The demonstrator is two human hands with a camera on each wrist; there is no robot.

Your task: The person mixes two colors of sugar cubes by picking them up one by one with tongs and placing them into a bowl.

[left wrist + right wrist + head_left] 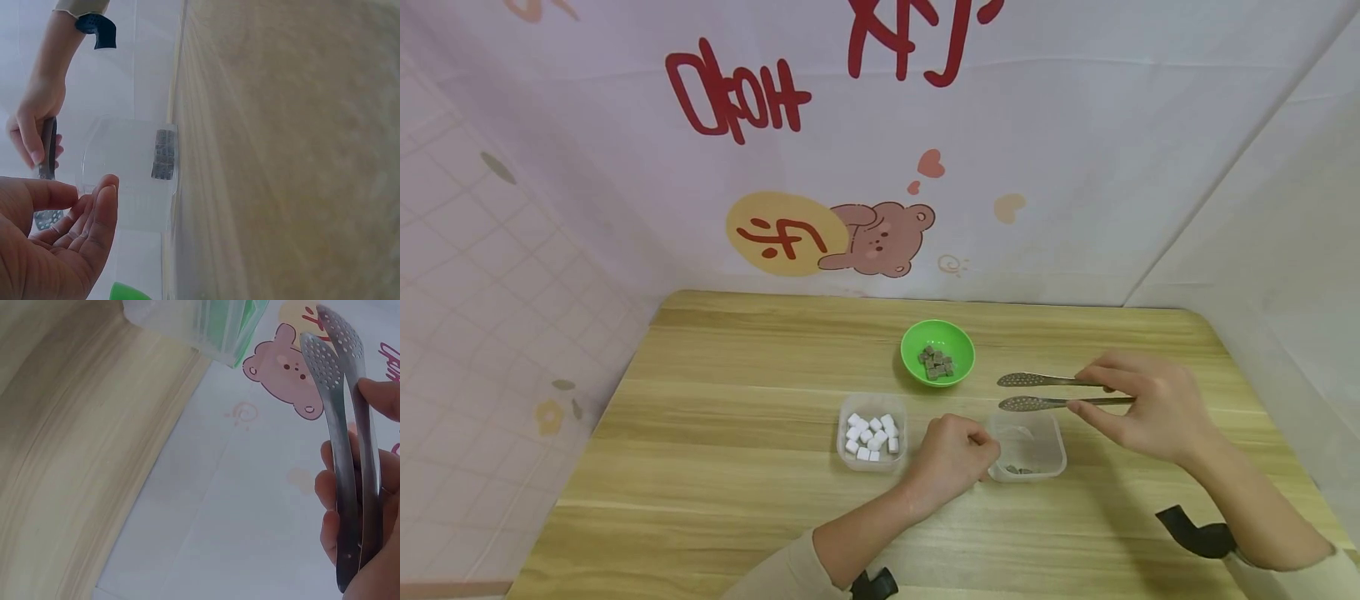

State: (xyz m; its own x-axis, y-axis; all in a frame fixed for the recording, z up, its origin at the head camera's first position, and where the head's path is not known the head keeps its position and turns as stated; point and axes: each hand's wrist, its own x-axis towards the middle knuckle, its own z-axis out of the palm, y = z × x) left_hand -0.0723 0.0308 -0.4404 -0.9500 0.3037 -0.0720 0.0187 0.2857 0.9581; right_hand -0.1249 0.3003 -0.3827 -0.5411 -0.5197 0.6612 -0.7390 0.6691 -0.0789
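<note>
- nearest me, left hand [65,256] pinches the rim of the clear tub [125,153] holding dark cubes [164,154].
- right hand [1153,404] grips metal tongs [340,450] nearby.
- i judge a bump could slide the tub if that pinch slackens.

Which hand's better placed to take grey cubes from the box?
Probably the right hand: it holds tongs, open near the clear box; the left hand is at the box's edge.

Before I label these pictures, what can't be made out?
Head view: part of the right box, behind the left hand; dark pieces inside, too small to count.
Left wrist view: most of the green bowl, cut by the bottom edge.
Right wrist view: part of the right hand, past the right edge.
</note>
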